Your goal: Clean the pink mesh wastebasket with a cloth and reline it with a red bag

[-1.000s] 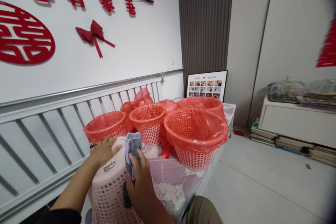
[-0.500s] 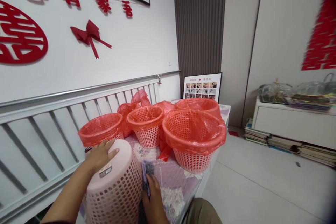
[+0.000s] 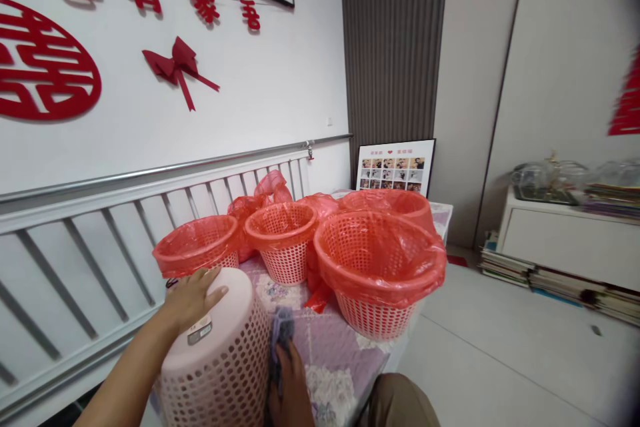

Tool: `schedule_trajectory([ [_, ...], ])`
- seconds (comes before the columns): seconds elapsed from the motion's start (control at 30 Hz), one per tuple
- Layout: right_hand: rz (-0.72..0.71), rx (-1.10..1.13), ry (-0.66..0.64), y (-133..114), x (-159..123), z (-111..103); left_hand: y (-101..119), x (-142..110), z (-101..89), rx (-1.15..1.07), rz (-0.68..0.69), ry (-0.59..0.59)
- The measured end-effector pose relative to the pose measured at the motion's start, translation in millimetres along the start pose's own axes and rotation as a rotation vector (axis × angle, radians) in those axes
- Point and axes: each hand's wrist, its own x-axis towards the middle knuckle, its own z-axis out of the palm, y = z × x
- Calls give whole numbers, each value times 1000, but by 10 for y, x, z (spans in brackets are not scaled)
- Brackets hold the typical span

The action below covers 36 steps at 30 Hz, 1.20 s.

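A pale pink perforated plastic basket [image 3: 215, 363] stands upside down in front of me, a small label on its base. My left hand [image 3: 193, 300] lies on that base with its thumb spread and its fingertips over the far edge. To the right of the basket, my right hand [image 3: 293, 383] presses a grey-purple cloth [image 3: 283, 327] against the perforated side; part of the cloth is hidden behind the fingers. Beyond them stand upright baskets lined with red plastic bags: a left one [image 3: 197, 247], a middle one [image 3: 283, 257] and a large right one [image 3: 377, 307].
Another red-lined basket [image 3: 423, 203] and crumpled red bags [image 3: 247, 207] sit farther back on the patterned tablecloth [image 3: 330, 340]. A white radiator [image 3: 125, 240] runs along the left wall. At right, a white cabinet [image 3: 560, 233] stands above stacked books [image 3: 555, 283].
The view has turned slightly left, so the scene sits farther right. My right hand and the cloth have shifted slightly along the basket's side. My left hand stays on the base.
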Motion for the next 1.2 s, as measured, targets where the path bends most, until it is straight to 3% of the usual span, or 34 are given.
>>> schedule_trajectory([
  [0.07, 129, 29, -63, 288, -27, 38, -9, 9, 5, -1, 8, 7],
  [0.13, 171, 89, -104, 338, 60, -9, -19, 18, 8, -1, 17, 11],
  [0.23, 108, 182, -64, -14, 345, -196, -28, 25, 7, 3, 25, 11],
  [0.37, -141, 231, -16, -722, 778, -500, -21, 17, 0, 15, 28, 0],
  [0.47, -259, 247, -52, -904, 985, -587, -1, 5, -15, 19, 21, -17],
  [0.57, -142, 268, -68, -634, 996, -450, 23, -2, -30, 23, 1, -37],
  [0.67, 58, 252, -118, -88, 803, -190, 45, -8, -46, 24, -22, -43],
  [0.77, 155, 227, -169, 385, 545, 4, 68, -20, -72, 25, -31, -68],
  [0.87, 189, 215, -154, 495, 425, 31, 84, -31, -94, 29, -23, -87],
  [1.0, 113, 214, -140, 62, 546, -179, 82, -33, -86, 37, -15, -79],
  [1.2, -309, 156, -56, -813, 758, -529, 73, -30, -81, 68, 7, -64],
])
